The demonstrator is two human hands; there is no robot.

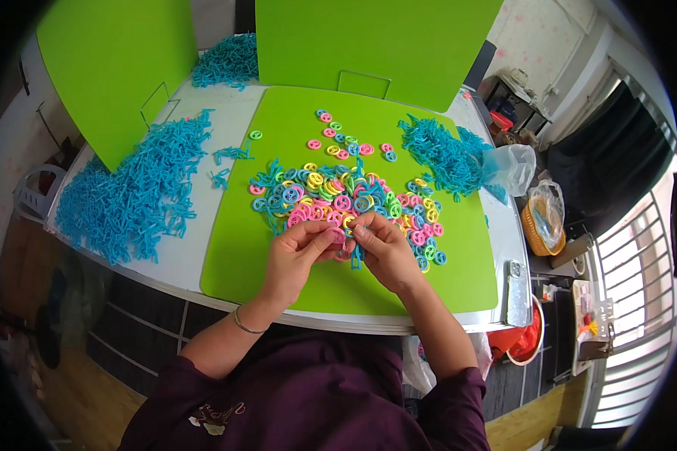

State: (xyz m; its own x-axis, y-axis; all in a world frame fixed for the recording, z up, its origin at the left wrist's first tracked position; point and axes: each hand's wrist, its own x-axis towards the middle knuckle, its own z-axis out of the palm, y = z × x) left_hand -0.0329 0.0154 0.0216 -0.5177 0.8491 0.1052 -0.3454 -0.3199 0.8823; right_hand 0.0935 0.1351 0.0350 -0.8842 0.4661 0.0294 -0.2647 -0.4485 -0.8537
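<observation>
My left hand point(299, 254) pinches a small pink plastic wheel point(339, 235) between thumb and fingers. Close beside it, my right hand point(387, 254) is closed, thumb against fingertips, on a blue forked plastic piece point(356, 261) that hangs below the fingers. Whether the two parts touch is hidden by my fingertips. Just beyond both hands lies a heap of small plastic wheels point(342, 203) in pink, yellow, green and blue, with some blue pieces mixed in. The heap rests on a green mat point(278, 289).
Blue plastic pieces lie in large piles at left point(128, 199) and right point(440, 154), with another pile point(229, 60) at the back. Green boards point(376, 45) stand upright behind the mat. A phone point(514, 293) lies at the table's right edge, near a yellow basket point(538, 225).
</observation>
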